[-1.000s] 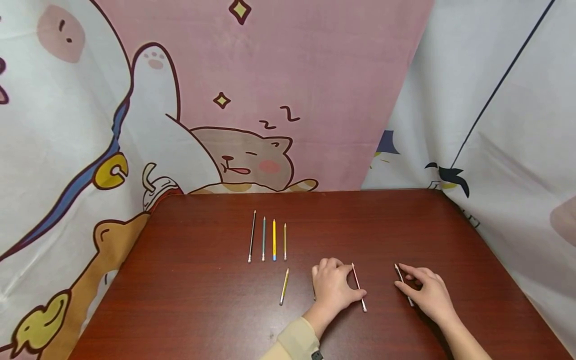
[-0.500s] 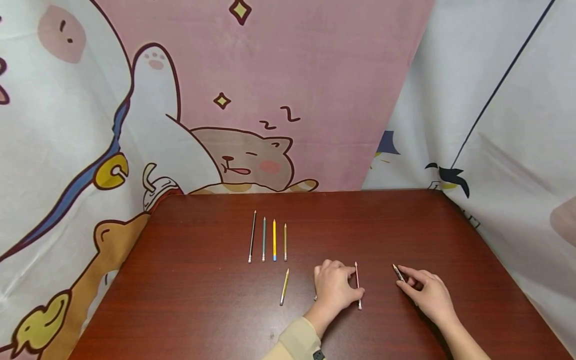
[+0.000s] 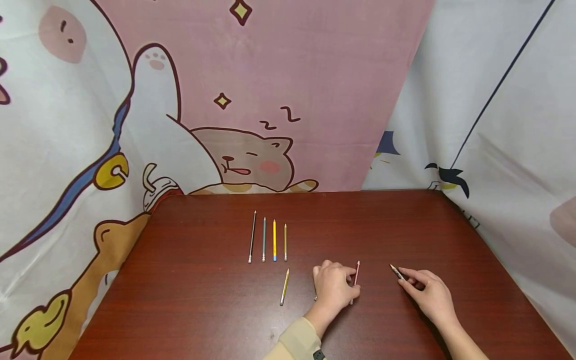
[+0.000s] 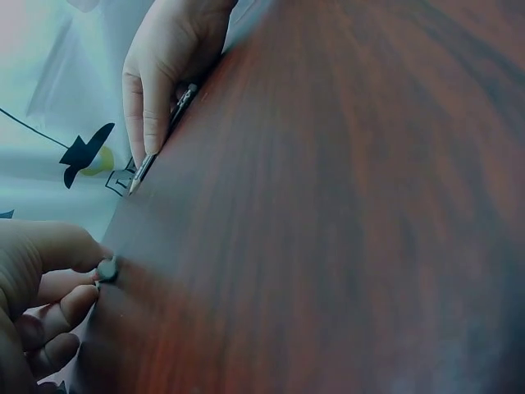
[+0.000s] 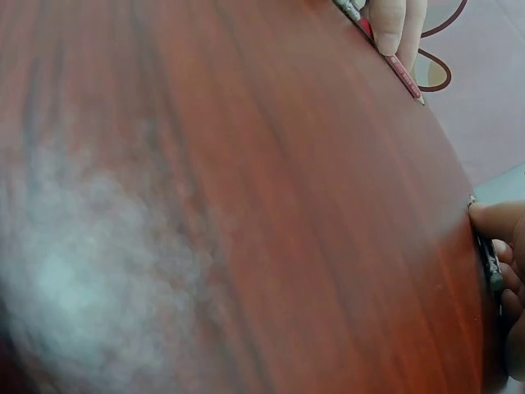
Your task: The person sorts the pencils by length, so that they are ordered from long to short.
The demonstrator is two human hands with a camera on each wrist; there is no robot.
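Observation:
My left hand (image 3: 334, 284) pinches a pinkish-red pencil (image 3: 357, 272) between thumb and forefinger. Its sharpened tip points away from me, and the hand hides part of its length. To the right, my right hand (image 3: 431, 295) grips a dark patterned pencil (image 3: 397, 272) whose tip points to the far left. In the left wrist view that dark pencil (image 4: 180, 105) lies low along the tabletop under the right fingers. The right wrist view shows the red pencil (image 5: 402, 78) below the left fingers. A small end of another pencil (image 3: 315, 298) peeks out beside the left hand, mostly covered.
A row of pencils lies farther back on the brown table (image 3: 202, 300): black (image 3: 252, 237), teal (image 3: 264, 240), yellow (image 3: 274, 240) and gold-brown (image 3: 285, 242). A shorter yellow-green pencil (image 3: 284, 287) is nearer. Behind hangs a cartoon-printed cloth (image 3: 342, 100).
The red pencil has swung in my left fingers, its far tip now leaning right and its near end drawn left. The dark pencil has turned and shifted slightly left in my right hand.

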